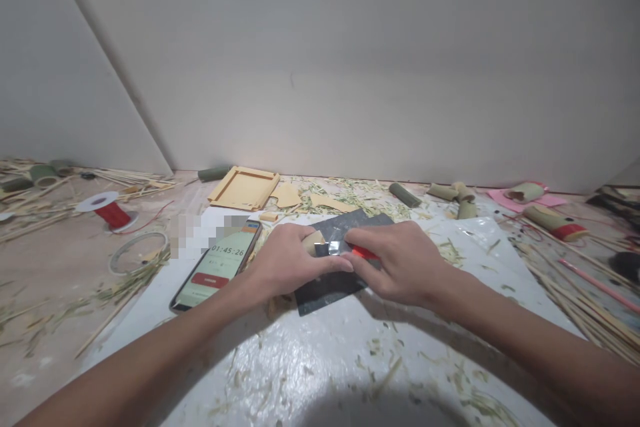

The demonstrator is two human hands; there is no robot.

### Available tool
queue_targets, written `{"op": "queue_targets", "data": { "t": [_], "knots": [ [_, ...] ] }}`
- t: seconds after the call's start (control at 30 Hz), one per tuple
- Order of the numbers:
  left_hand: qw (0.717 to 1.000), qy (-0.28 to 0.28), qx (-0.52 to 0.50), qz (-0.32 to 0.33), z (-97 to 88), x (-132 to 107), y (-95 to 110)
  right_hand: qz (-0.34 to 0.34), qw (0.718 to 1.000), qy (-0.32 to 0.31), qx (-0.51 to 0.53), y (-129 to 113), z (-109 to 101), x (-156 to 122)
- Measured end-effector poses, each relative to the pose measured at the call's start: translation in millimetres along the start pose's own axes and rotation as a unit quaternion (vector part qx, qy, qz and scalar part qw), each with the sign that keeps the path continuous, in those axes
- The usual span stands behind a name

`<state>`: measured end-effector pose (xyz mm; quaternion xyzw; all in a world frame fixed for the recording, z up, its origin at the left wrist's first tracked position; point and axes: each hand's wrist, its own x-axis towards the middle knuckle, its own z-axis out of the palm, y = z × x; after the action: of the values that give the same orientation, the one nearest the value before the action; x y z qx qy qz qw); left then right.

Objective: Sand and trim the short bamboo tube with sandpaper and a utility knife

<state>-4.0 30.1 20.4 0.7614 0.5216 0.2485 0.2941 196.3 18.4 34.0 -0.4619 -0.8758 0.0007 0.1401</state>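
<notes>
My left hand (290, 260) is closed around a small pale bamboo piece (314, 241) and presses it down on a dark cutting mat (335, 280). My right hand (395, 260) is closed on a red-handled knife (364, 253), whose shiny blade (336, 247) meets the bamboo piece between my two hands. Both hands rest over the mat at the middle of the white work sheet (300, 360).
A phone (217, 267) showing a timer lies left of my left hand. A red thread spool (111, 212), a wire ring (140, 247), a yellow wooden tray (244, 188), bamboo tube sections (453, 195), sticks (585, 300) and shavings lie scattered around. A grey wall stands behind.
</notes>
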Motion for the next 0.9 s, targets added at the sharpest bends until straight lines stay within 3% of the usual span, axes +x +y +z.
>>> {"op": "queue_targets", "data": {
  "t": [0.2,0.33,0.5,0.9],
  "knots": [
    [1.000,-0.002,0.012,-0.027,1.6,-3.7,7.2,0.095,0.994,0.058,0.019,19.1,-7.2,6.5],
    [0.999,-0.013,-0.018,-0.046,-0.3,-2.8,8.3,0.039,0.997,0.025,0.059,15.3,-12.1,5.0],
    [0.998,-0.018,-0.050,-0.015,-3.0,-1.0,6.9,-0.027,0.999,-0.026,0.028,2.7,-10.6,0.7],
    [1.000,-0.014,0.010,0.013,-2.5,-1.7,4.3,-0.044,0.998,-0.035,-0.003,-3.4,-11.2,-1.3]
  ]
}}
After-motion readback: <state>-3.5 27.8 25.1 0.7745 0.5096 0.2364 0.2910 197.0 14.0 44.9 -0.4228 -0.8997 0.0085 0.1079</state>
